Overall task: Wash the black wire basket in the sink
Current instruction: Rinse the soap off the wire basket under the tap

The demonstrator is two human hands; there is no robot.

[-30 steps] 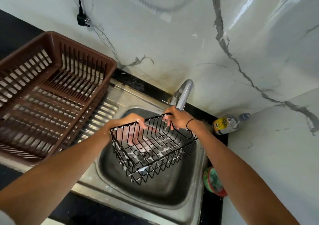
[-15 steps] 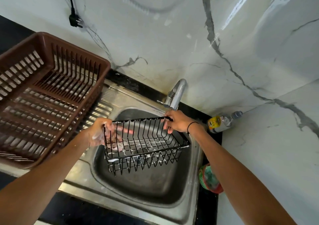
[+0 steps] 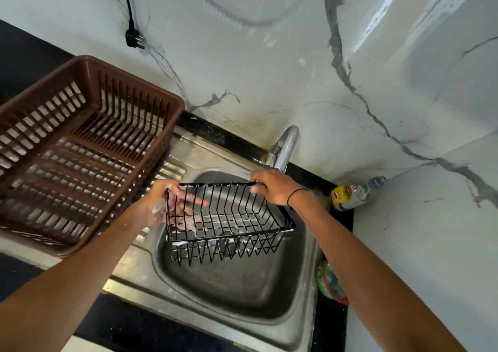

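Crowding basket [image 3: 229,216]: faucet [image 3: 283,149] (brown rack [image 3: 80,149] aside).

Worn on the head, looking forward and steeply down from close above the steel sink [image 3: 291,322]. Wide-angle, with curved edges. Facing the marble wall [image 3: 269,68] at the far side, tap [image 3: 284,149] near centre. Brown dish rack [image 3: 89,146] at left, side wall at right. Both forearms reaching in from the near bottom corners. Only one view; nothing shared.
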